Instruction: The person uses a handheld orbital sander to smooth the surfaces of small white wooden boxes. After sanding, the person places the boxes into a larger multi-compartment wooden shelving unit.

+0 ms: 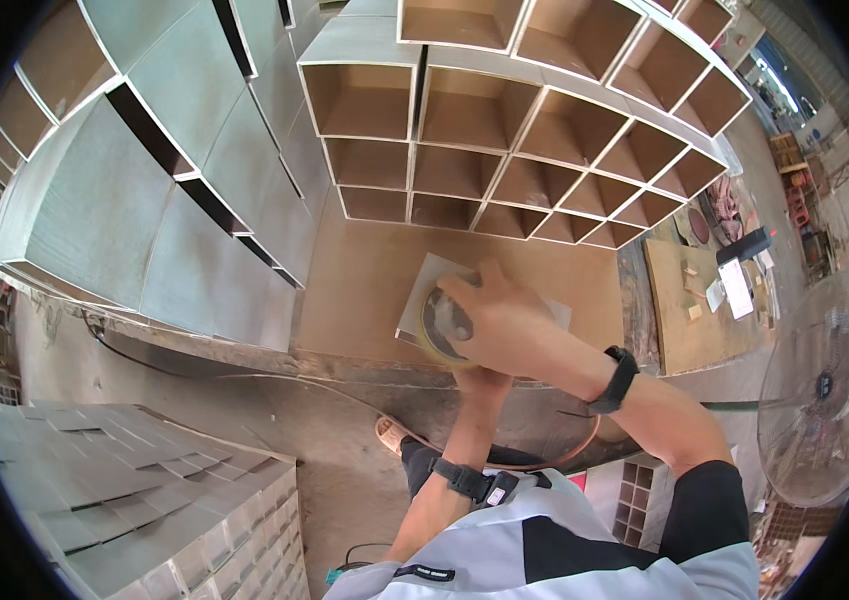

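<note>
My right hand [504,315] is closed over a round thing with a yellowish rim and a grey middle, which looks like a roll of tape [434,330]. The roll is tilted on edge and slightly blurred. Below it, my left hand [484,379] reaches in close; its fingers are hidden behind the roll and my right hand. Under both hands lies a flat white box or panel [426,285], mostly covered, on a brown board-topped bench [354,300].
White-edged brown cubby units [514,170] are stacked at the bench's far side. Tall grey panelled units [214,250] stand left. Grey stacked pieces [164,500] fill the lower left. A fan [824,390] stands right, near a small wooden table [694,320]. A hose [344,392] crosses the floor.
</note>
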### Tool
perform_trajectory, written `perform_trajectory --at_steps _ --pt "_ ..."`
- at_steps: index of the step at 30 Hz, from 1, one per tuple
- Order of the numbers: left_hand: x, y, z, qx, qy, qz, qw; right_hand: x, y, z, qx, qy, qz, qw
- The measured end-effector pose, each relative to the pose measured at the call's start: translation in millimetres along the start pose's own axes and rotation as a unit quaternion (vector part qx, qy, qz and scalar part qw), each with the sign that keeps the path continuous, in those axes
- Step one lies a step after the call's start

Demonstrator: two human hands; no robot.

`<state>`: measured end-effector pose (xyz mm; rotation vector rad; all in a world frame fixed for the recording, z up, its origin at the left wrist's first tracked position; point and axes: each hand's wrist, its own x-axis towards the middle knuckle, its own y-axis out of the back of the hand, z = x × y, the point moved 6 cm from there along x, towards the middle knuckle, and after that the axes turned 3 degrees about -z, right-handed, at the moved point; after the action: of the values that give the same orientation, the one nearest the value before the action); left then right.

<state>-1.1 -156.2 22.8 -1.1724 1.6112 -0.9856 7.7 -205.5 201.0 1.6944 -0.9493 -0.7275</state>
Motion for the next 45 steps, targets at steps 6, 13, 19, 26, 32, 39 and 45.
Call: perform_trajectory --at_steps 6,13,19,26,32,39,45 --pt "7 29 1 0.027 0.002 0.054 0.998 49 -1 33 -0.006 -0.100 -0.021 0.995" --pt "4 54 14 0.058 0.057 -0.062 0.995 63 0 24 0.032 -0.074 0.018 0.997" --pt "16 29 3 0.072 0.044 0.018 0.996 38 -26 -13 0.038 -0.030 0.031 0.998" --pt "9 58 22 0.080 0.063 -0.064 0.993 27 -3 3 0.053 -0.035 -0.002 0.998" --pt "-1 36 14 0.101 -0.004 0.211 0.972 -6 3 57 0.101 -0.148 0.027 0.984" --pt "-2 24 10 0.107 -0.005 0.196 0.975 -42 9 96 0.031 -0.163 0.035 0.986" --pt "-1 8 8 0.110 0.075 -0.016 0.991 -74 12 45 -0.030 -0.044 0.086 0.995"
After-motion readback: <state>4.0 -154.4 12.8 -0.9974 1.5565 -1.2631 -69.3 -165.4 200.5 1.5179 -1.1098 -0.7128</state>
